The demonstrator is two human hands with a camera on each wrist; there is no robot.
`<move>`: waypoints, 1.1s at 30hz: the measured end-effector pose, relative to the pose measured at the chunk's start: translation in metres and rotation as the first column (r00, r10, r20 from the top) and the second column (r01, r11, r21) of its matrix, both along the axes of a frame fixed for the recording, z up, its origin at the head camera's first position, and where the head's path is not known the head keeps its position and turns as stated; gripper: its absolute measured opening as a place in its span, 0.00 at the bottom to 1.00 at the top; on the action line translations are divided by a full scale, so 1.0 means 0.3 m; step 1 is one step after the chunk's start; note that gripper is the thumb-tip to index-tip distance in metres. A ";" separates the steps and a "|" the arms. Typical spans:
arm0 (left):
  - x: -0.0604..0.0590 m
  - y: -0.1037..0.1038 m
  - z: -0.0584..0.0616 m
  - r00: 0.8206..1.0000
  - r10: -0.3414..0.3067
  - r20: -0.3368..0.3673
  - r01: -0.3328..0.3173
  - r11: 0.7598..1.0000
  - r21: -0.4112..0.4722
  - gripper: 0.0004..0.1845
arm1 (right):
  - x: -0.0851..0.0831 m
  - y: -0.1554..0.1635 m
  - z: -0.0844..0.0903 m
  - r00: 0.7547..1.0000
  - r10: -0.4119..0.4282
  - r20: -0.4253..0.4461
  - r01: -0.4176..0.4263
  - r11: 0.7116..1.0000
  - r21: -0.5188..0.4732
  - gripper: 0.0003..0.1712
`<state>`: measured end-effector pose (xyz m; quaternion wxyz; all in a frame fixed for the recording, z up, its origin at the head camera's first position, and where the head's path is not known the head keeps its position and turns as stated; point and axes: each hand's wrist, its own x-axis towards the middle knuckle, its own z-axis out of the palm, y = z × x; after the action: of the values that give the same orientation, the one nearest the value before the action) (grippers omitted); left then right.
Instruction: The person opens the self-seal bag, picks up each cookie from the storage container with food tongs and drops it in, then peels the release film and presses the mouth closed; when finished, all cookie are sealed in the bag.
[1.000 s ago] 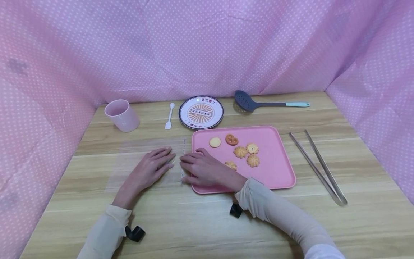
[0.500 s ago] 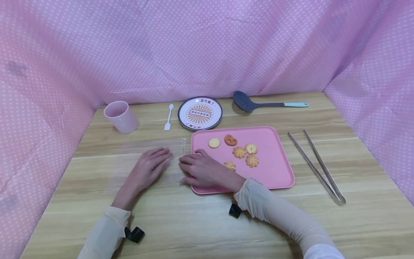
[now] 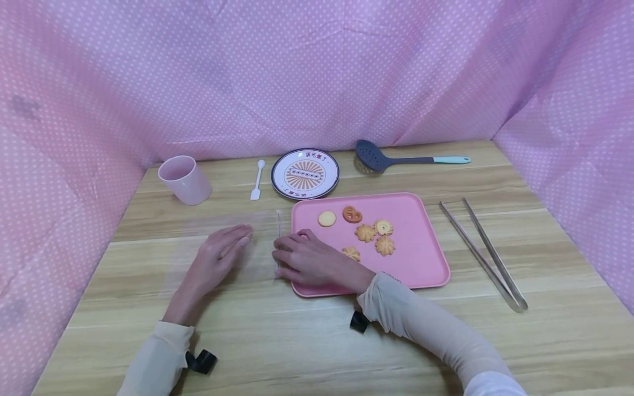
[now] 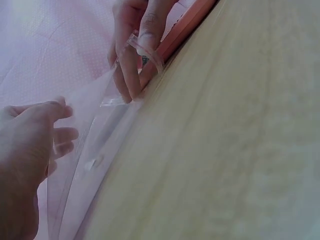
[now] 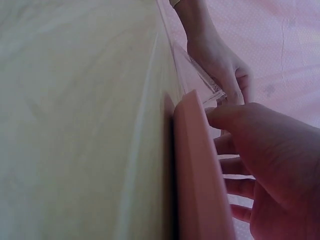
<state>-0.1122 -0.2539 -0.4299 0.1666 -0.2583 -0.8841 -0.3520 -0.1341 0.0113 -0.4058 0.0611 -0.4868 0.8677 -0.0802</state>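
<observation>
A clear plastic bag (image 3: 264, 261) lies flat on the table, left of the pink tray (image 3: 421, 275). My right hand (image 3: 312, 258) reaches over the tray's left side and pinches the bag's right edge strip. In the left wrist view, that hand's thumb (image 4: 147, 42) presses on the strip, and the film (image 4: 85, 145) rises off the table. My left hand (image 3: 215, 258) is over the middle of the bag, fingers loosely extended. In the left wrist view, its fingers (image 4: 65, 135) overlap the film; contact is unclear.
Several cookies (image 3: 384, 245) lie on the tray. Behind stand a pink cup (image 3: 190, 184), a small white spatula (image 3: 257, 179), a patterned plate (image 3: 305, 173) and a slotted spoon (image 3: 373, 157). Metal tongs (image 3: 487, 258) lie on the right.
My left hand has drawn back leftward from the bag's right edge, its thumb closer to the index finger. My right hand stays at the strip. The view has shifted slightly.
</observation>
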 end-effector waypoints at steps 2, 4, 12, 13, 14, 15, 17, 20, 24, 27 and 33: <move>-0.001 -0.002 0.004 1.000 -0.002 -0.006 0.003 1.000 0.019 0.16 | 0.000 0.004 0.000 1.000 0.001 -0.004 -0.001 1.000 -0.017 0.26; -0.002 -0.003 0.008 1.000 -0.006 -0.010 0.006 1.000 0.021 0.16 | 0.000 0.011 0.003 1.000 0.010 -0.018 -0.011 0.999 -0.036 0.25; 0.001 -0.005 0.011 1.000 0.014 -0.004 -0.014 1.000 0.004 0.16 | 0.004 0.052 0.020 0.999 0.001 -0.036 -0.007 0.987 -0.159 0.22; 0.002 -0.005 0.011 1.000 0.015 -0.004 -0.015 1.000 0.005 0.17 | 0.005 0.061 0.022 0.999 -0.006 -0.032 0.000 0.984 -0.179 0.22; 0.002 -0.004 0.011 1.000 0.016 -0.004 -0.016 1.000 0.005 0.16 | 0.006 0.073 0.023 0.999 -0.011 -0.032 0.005 0.981 -0.192 0.21; 0.003 -0.003 0.011 1.000 0.017 -0.002 -0.017 1.000 0.006 0.16 | 0.006 0.087 0.024 0.999 -0.019 -0.030 0.013 0.979 -0.204 0.21; 0.005 -0.003 0.012 1.000 0.023 0.002 -0.023 1.000 0.011 0.16 | 0.006 0.119 0.025 0.999 -0.031 -0.024 0.024 0.970 -0.241 0.20; 0.009 -0.005 0.012 0.999 0.039 0.013 -0.040 0.999 0.022 0.16 | 0.006 0.174 0.026 0.998 -0.054 -0.014 0.047 0.958 -0.284 0.19; 0.013 -0.005 0.016 0.999 0.049 0.011 -0.050 0.998 0.039 0.16 | 0.009 0.260 0.031 0.995 -0.096 -0.007 0.089 0.944 -0.318 0.19; 0.013 -0.004 0.018 0.999 0.042 -0.002 -0.042 0.998 0.051 0.16 | 0.014 0.330 0.032 0.990 -0.138 -0.011 0.127 0.934 -0.333 0.19; 0.014 0.000 0.017 0.999 0.041 -0.020 -0.039 0.996 0.077 0.17 | 0.030 0.471 0.020 0.971 -0.236 -0.030 0.205 0.893 -0.402 0.19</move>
<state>-0.1080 -0.2539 -0.4248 0.1927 -0.2377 -0.8731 -0.3795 -0.1250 0.1526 -0.3998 -0.0821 -0.3902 0.8848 -0.2411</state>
